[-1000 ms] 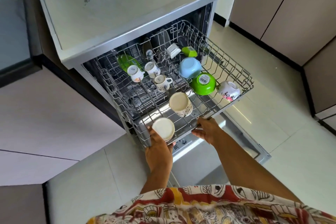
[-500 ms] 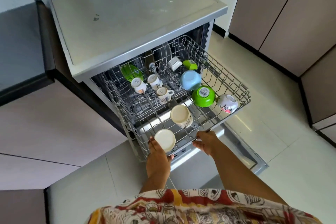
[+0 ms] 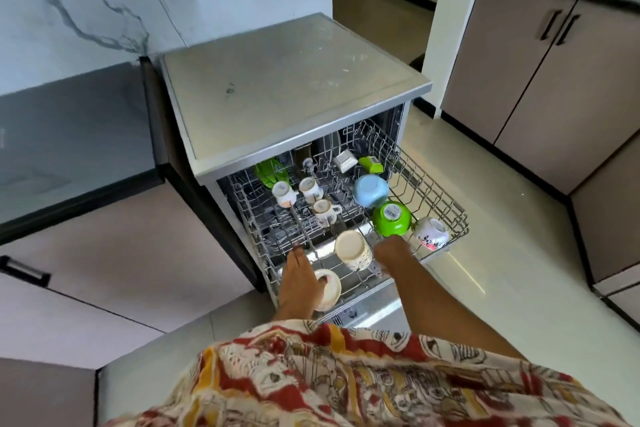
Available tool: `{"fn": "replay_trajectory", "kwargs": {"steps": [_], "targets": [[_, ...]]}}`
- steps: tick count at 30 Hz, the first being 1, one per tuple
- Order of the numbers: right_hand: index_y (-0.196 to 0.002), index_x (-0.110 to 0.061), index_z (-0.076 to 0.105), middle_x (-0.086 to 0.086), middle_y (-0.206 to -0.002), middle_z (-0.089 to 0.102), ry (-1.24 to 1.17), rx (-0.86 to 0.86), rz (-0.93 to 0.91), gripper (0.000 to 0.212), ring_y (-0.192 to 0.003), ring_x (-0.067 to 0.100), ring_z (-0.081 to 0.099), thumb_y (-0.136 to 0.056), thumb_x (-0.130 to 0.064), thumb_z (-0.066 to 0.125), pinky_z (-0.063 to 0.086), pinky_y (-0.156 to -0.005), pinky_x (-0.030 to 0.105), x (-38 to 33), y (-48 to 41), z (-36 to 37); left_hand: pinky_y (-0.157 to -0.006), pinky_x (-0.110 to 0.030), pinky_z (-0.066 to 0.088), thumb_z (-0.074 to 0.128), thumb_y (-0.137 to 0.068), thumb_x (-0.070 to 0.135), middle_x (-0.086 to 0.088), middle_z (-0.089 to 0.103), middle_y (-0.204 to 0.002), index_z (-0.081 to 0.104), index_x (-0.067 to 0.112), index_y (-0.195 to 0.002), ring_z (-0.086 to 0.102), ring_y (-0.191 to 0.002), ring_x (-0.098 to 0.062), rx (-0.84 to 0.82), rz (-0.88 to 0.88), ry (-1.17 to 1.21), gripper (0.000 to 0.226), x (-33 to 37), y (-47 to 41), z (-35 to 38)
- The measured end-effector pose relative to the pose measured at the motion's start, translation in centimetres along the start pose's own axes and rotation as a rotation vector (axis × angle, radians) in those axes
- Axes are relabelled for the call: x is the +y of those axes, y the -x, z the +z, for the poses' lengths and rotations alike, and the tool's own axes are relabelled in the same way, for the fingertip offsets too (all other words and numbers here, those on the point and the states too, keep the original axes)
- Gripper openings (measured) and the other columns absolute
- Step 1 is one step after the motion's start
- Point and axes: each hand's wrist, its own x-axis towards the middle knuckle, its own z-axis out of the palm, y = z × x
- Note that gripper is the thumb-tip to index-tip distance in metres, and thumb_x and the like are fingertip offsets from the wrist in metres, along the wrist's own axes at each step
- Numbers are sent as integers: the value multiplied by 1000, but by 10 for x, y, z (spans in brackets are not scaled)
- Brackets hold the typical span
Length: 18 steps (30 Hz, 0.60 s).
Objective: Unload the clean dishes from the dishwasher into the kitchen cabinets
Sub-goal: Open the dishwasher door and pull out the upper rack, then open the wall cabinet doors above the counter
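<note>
We wear one loose printed garment

Our cloth garment (image 3: 346, 374) fills the view from seven to five o'clock. It has a cream ground, broad red patches, mustard-yellow streaks and fine dark line drawings. Past its wavy edge toward twelve o'clock, our left forearm (image 3: 294, 303) and right forearm (image 3: 434, 303) show bare.
</note>
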Motion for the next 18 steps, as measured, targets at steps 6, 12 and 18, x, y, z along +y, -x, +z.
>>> {"fn": "replay_trajectory", "kwargs": {"steps": [6,12,18], "targets": [[-141,-1,31,21,-139,43,176,31,-235,59,-125,35,47,-89,-13,56,43,-98,37,-90,57,-28,-118,-39,14,51,-93,40,-14,7,-157,2,5,-149,9,-145,-30,210,14,102,83,0,8,-84],[-149,-5,14,18,-154,18,330,75,-457,74,-140,34,25,-90,-21,56,27,-112,40,-175,100,-32,-117,-38,17,51,-93,38,-17,15,-154,9,2,-148,14,-143,-31,408,-3,177,78,-33,3,-178],[-148,-12,13,15,-151,17,415,118,-630,73,-137,39,24,-89,-19,54,25,-111,43,-271,148,-12,-117,-37,12,52,-93,33,-21,15,-153,9,-1,-148,13,-143,-33,633,-7,337,77,-97,-2,-305]]}}
